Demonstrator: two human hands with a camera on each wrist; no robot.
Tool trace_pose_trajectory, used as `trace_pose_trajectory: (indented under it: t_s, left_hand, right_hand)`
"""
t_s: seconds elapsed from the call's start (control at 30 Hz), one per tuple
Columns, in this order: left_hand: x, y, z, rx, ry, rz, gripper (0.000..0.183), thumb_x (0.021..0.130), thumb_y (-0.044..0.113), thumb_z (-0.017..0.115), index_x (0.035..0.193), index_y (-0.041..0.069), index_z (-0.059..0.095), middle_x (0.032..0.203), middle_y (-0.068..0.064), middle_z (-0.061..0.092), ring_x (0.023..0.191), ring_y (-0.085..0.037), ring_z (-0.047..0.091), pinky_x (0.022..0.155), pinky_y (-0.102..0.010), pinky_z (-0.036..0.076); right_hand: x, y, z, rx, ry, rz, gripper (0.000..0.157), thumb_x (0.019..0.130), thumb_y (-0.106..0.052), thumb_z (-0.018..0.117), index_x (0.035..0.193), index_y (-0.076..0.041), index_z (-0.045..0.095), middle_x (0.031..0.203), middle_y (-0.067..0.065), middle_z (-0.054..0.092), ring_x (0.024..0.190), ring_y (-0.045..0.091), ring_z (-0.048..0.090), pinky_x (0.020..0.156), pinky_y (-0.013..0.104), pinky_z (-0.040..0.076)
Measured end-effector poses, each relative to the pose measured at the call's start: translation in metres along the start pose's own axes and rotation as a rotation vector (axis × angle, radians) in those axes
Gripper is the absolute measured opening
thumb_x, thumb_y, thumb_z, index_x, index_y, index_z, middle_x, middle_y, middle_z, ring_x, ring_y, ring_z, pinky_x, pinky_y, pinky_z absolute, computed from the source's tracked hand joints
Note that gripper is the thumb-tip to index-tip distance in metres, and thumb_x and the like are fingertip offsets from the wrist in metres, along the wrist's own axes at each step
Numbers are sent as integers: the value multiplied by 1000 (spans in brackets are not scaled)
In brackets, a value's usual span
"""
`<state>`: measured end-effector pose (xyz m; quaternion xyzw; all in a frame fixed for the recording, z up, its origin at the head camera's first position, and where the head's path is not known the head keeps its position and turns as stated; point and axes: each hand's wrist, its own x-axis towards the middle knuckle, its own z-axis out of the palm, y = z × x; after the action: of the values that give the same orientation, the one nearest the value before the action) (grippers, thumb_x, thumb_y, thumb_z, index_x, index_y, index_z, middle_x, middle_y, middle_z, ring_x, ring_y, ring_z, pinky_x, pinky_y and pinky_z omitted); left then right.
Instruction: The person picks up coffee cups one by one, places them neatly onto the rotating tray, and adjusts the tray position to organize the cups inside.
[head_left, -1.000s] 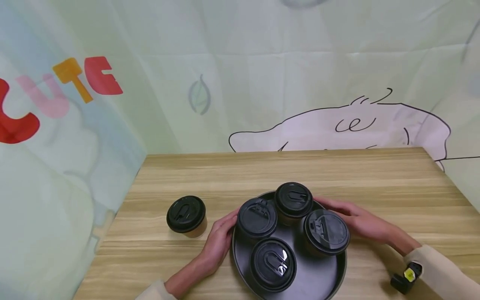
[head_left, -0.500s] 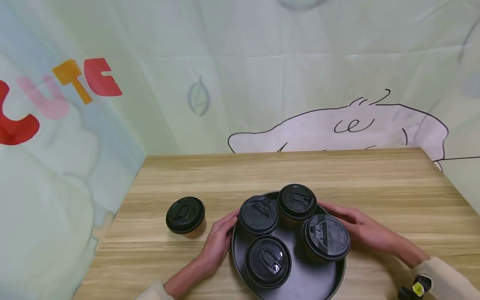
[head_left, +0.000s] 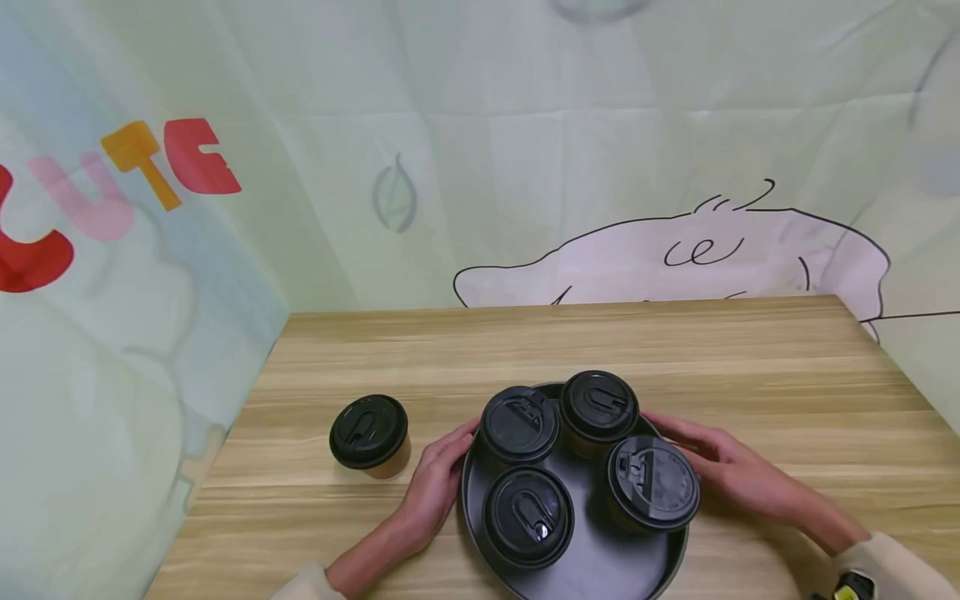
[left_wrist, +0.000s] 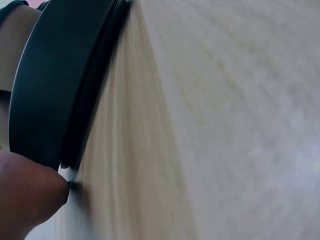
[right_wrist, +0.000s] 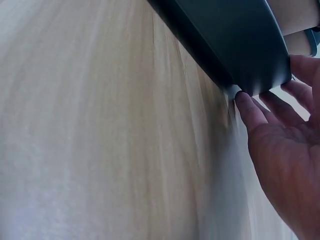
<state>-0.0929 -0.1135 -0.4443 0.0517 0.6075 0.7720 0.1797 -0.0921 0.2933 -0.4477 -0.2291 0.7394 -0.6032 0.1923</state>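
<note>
A round black tray (head_left: 600, 567) lies on the wooden table and bears several paper cups with black lids. A back cup (head_left: 599, 408), a left cup (head_left: 520, 425), a right cup (head_left: 652, 483) and a front cup (head_left: 528, 517) stand near its rim. My left hand (head_left: 433, 492) rests against the tray's left outer wall, fingers pointing forward. On the right side, my right hand (head_left: 738, 475) touches the outer wall with spread, fairly straight fingers. The right wrist view shows its fingertips (right_wrist: 245, 102) at the wall's lower edge. Some left fingertips are hidden.
Another lidded paper cup (head_left: 370, 433) stands on the table (head_left: 420, 350) to the left, apart from the tray. A printed cloth backdrop (head_left: 480, 150) hangs behind the table and along its left side.
The tray and its cups have turned clockwise: the back cup shifted right, the right cup nearer, the front cup left. My right hand moved slightly nearer and right; my left hand stayed.
</note>
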Motion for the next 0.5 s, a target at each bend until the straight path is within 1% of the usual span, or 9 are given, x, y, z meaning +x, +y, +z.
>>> trace_pose_trajectory:
  t_s: [0.1, 0.17, 0.2, 0.23, 0.37, 0.5]
  left_hand:
    - [0, 0, 0, -1, -1, 0, 52, 112, 18, 35, 158, -7, 32, 166, -21, 28, 155, -30, 20, 125, -42, 18]
    - [0, 0, 0, -1, -1, 3, 52, 112, 18, 35, 158, -7, 33, 166, -21, 29, 155, -30, 21, 125, -41, 19]
    - [-1, 0, 0, -2, -4, 7, 52, 112, 18, 35, 158, -7, 33, 166, -21, 29, 155, -30, 21, 125, -40, 19]
    - [-1, 0, 0, -2, -4, 8, 52, 112, 18, 35, 158, -7, 33, 166, -21, 29, 155, -30, 21, 125, -40, 20]
    - [-2, 0, 0, -4, -7, 14, 51, 112, 17, 35, 157, -7, 34, 166, -21, 29, 155, -30, 22, 123, -35, 23]
    - [-2, 0, 0, -2, -10, 29, 51, 112, 16, 34, 157, -8, 33, 165, -23, 29, 155, -31, 21, 122, -30, 26]
  right_hand:
    - [-3, -1, 2, 6, 9, 9, 53, 111, -11, 45, 162, -5, 32, 166, 4, 35, 142, 3, 43, 110, 18, 37]
    - [-5, -1, 3, 4, 16, 11, 54, 111, -11, 46, 162, -5, 32, 165, -1, 36, 142, 4, 42, 110, 18, 37]
    - [-6, 0, 3, 3, 18, 5, 54, 111, -11, 46, 162, -4, 32, 165, 0, 36, 142, 5, 43, 110, 18, 37]
    - [-6, 1, 4, 1, 24, 7, 54, 111, -11, 47, 162, -5, 33, 164, -4, 38, 143, 6, 43, 110, 18, 38]
    - [-10, 1, 6, 4, 35, -5, 54, 110, -10, 48, 162, -3, 33, 164, -1, 38, 142, 7, 44, 110, 19, 38]
    - [-13, 0, 8, 17, 33, -30, 54, 110, -7, 47, 161, 0, 31, 165, 0, 37, 140, 5, 45, 109, 19, 39]
